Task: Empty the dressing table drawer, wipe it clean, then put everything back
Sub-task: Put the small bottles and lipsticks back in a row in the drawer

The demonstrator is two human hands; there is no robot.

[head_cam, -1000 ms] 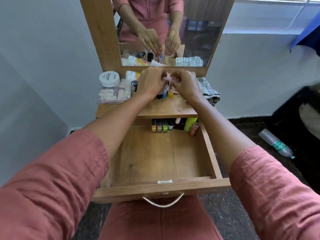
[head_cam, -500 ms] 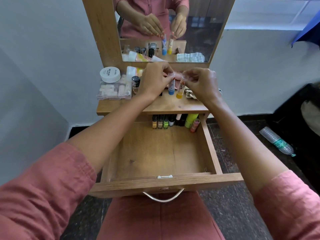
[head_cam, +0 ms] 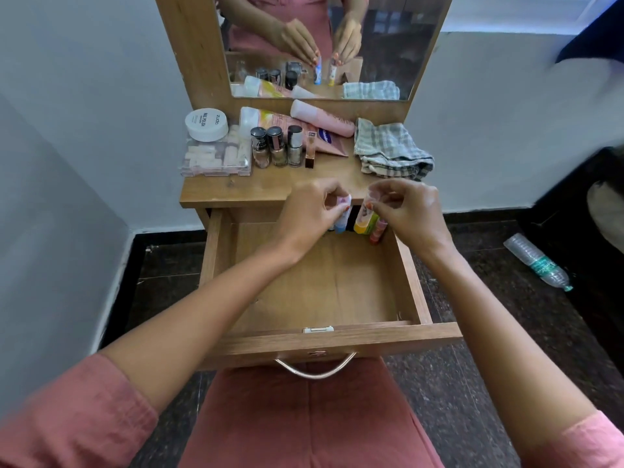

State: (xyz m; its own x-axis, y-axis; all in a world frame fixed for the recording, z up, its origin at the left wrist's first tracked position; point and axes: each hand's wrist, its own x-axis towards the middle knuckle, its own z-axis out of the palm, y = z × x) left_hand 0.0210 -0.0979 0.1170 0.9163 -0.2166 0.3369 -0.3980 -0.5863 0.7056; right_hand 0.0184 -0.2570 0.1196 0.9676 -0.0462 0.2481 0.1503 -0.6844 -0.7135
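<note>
The wooden drawer (head_cam: 408, 282) stands pulled out, its floor mostly bare. My left hand (head_cam: 310, 211) pinches a small blue-bottomed tube (head_cam: 341, 221) by its cap at the drawer's back edge. My right hand (head_cam: 408, 211) holds a small yellow-bottomed tube (head_cam: 362, 221) the same way, just right of it. A green tube (head_cam: 371, 224) and a pink one (head_cam: 377, 233) lie at the back right of the drawer behind them; other items there are hidden by my hands. Several nail polish bottles (head_cam: 278, 146) stand on the tabletop (head_cam: 236, 190).
On the tabletop lie a clear box of cosmetics (head_cam: 216, 157) with a white jar (head_cam: 206, 125) on it, pink tubes (head_cam: 320, 119) and a folded checked cloth (head_cam: 391, 150). A mirror (head_cam: 324, 45) rises behind. A plastic bottle (head_cam: 537, 261) lies on the dark floor at right.
Both hands came down from above the tabletop to the drawer's back edge, each carrying its small tube. The nail polish bottles they hid are now in view.
</note>
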